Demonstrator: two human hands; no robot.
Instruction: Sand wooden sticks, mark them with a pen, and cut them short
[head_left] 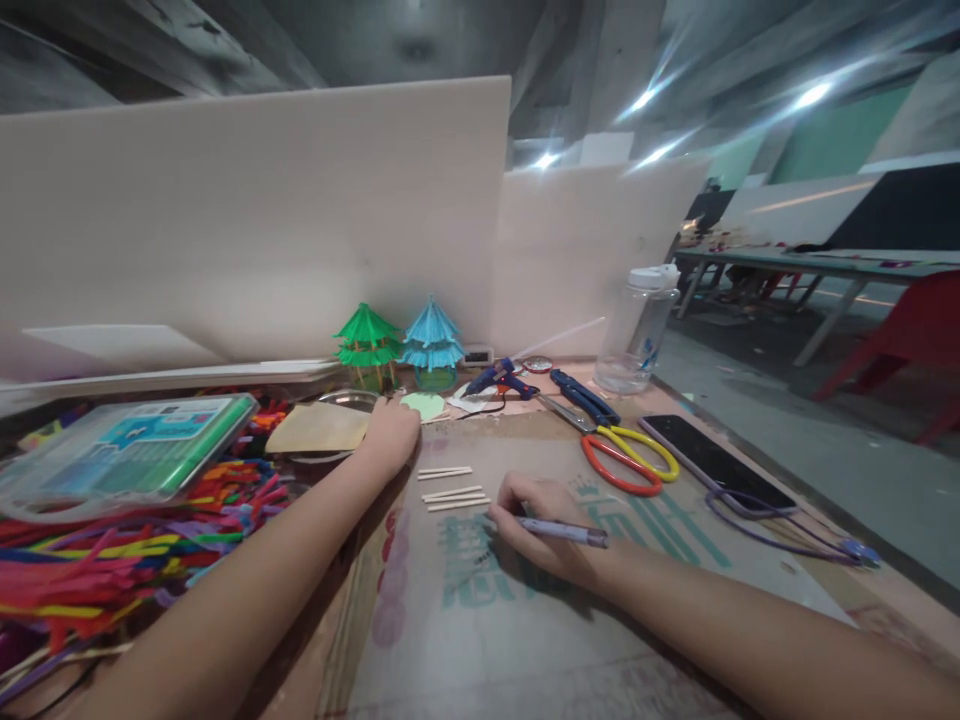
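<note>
The right hand (536, 525) rested on the brown cardboard sheet (525, 630) that covered the middle of the desk, and its fingers were closed around a pen (570, 532). The pen was thin and pale violet with a dark end, and it lay almost flat, its end pointing to the right. Just beside this hand, to the left, lay a few thin white sticks (452, 487) in short rows.

The left hand (391, 432) lay further back, between a tan paper (319, 428) and a pale green piece (425, 404). Its fingers were hidden behind the back of the hand, so their state could not be told.

On the left, a heap of coloured strips (112, 560) and a plastic box (124, 450) stood close to the left arm. On the right, the scissors (626, 455) and a phone (716, 463) lay near the desk edge. A white board (262, 220) closed the back. The cardboard between the two arms was bare.
</note>
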